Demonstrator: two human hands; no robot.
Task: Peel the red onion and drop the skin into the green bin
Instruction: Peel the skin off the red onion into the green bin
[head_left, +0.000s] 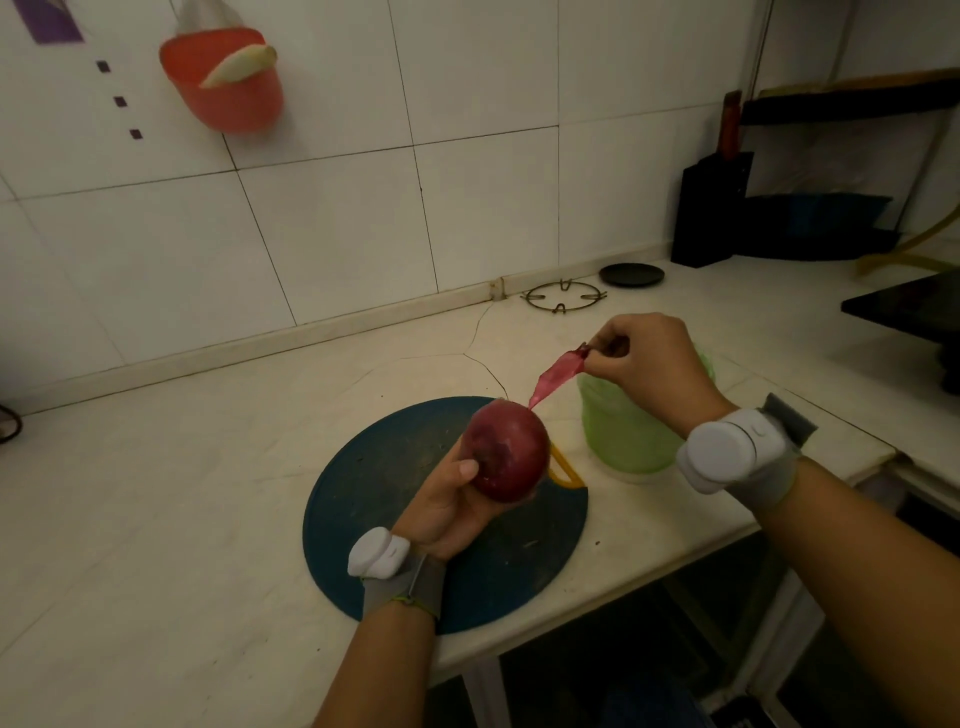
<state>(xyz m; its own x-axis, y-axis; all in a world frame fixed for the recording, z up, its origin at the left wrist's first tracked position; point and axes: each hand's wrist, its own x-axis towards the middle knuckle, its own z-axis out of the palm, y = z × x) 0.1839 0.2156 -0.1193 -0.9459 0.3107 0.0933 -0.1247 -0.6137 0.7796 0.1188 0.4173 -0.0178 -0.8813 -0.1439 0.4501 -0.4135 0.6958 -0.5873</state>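
The onion (511, 452), at the fingers of the left hand (447, 499): deep maroon-red, glossy, with a darker mottled patch beside the thumb. The skin strip (558, 376), at the fingertips of the right hand (649, 364): translucent pinkish red. The bin (623, 431) below the right fingers: pale translucent green. The round board (395, 499) beneath the left fingers: dark blue-teal, pale-flecked. The handle (563, 470) just right of the left fingers: yellow. The counter (208, 493): cream, with thin dark cracks.

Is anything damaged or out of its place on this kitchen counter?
Yes. A dark crack runs across the countertop from the wall edge toward the blue cutting board, branching on the way. A metal pan support ring also lies loose on the counter near the wall, with no burner under it.
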